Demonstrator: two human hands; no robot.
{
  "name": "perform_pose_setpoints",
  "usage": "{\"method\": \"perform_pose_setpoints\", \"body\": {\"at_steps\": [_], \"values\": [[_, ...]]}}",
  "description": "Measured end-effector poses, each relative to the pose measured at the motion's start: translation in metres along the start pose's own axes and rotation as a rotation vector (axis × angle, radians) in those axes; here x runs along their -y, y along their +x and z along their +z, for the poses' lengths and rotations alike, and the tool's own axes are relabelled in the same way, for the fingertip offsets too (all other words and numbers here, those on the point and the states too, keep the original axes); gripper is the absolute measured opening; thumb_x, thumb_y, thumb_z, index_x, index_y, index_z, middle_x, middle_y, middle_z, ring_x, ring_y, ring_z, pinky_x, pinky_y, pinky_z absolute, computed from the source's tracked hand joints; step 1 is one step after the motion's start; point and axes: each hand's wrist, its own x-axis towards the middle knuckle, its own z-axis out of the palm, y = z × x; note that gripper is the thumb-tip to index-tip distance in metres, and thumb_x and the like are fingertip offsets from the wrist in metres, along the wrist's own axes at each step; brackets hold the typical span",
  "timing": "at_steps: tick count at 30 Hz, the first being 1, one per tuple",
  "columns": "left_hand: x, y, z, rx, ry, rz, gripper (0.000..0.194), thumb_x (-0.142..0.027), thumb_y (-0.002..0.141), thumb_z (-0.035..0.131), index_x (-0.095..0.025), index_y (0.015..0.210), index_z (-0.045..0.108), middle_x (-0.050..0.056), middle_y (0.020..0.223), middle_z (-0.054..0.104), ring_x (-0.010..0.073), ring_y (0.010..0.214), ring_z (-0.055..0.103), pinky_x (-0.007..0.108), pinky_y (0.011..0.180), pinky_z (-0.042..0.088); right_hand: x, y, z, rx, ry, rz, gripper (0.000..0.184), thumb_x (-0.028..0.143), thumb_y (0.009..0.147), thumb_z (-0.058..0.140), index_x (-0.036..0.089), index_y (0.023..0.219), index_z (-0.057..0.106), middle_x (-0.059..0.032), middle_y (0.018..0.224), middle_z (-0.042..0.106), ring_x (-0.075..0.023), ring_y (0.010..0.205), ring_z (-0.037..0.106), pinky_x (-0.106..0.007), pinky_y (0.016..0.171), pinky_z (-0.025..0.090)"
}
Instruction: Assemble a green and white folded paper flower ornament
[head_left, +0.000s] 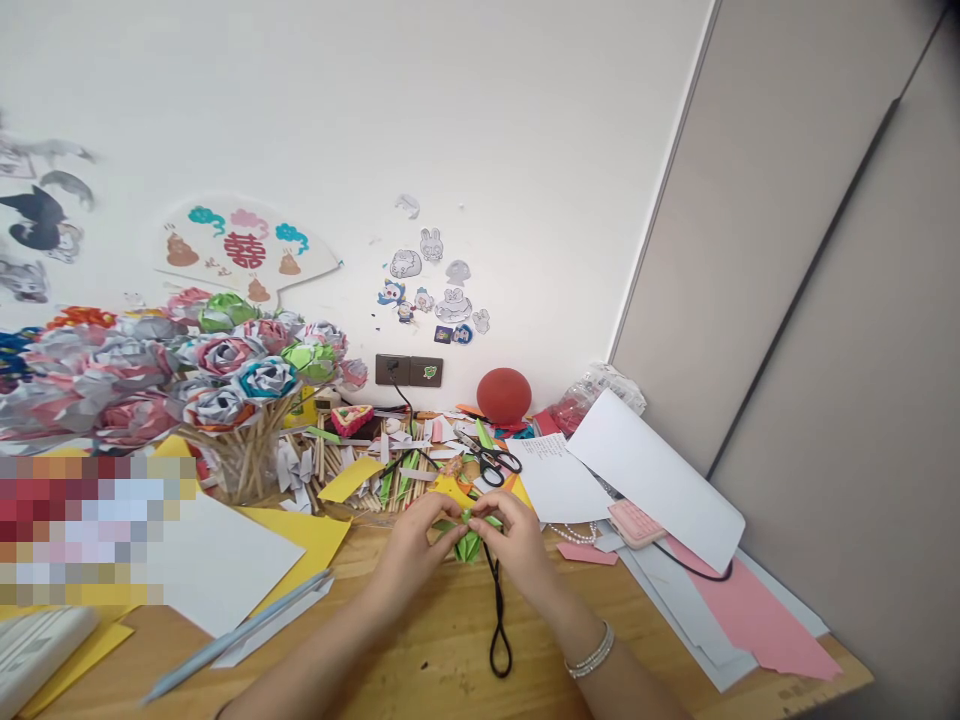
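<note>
Both my hands meet over the wooden table, pinching a small piece of folded green paper (467, 547) between them. My left hand (424, 535) grips its left side with thumb and forefinger. From the right, my right hand (511, 535) holds the same piece with its fingertips; silver bracelets circle that wrist. Part of the green paper is hidden behind the fingers. A black looped cord (498, 625) hangs down the tabletop just below the hands. Behind them lie a yellow object (451, 487) and black-handled scissors (495, 464).
Paper flowers on sticks (225, 400) crowd the left back. Sticks and paper scraps (360, 480) litter the table's rear, near a red ball (504, 396). White and yellow sheets (232, 560) with a pen (240, 635) lie left; a white panel (660, 480) and pink paper (757, 620) lie right.
</note>
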Motion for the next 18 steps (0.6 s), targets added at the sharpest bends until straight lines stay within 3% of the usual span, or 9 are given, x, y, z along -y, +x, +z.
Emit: {"method": "perform_pose_setpoints", "body": {"at_steps": [18], "values": [[0.0008,0.0012,0.0020,-0.006,0.001,0.011,0.006,-0.025,0.076,0.056,-0.020,0.078,0.056,0.002,0.079,0.062,0.0174,0.075,0.057,0.026,0.068,0.044,-0.0017,-0.0002,-0.0013,0.031,-0.009,-0.019,0.013,0.010,0.071,0.057,0.020,0.079,0.058,-0.0002,0.079,0.058,-0.0156,0.078,0.057,-0.026,0.071,0.045]]}}
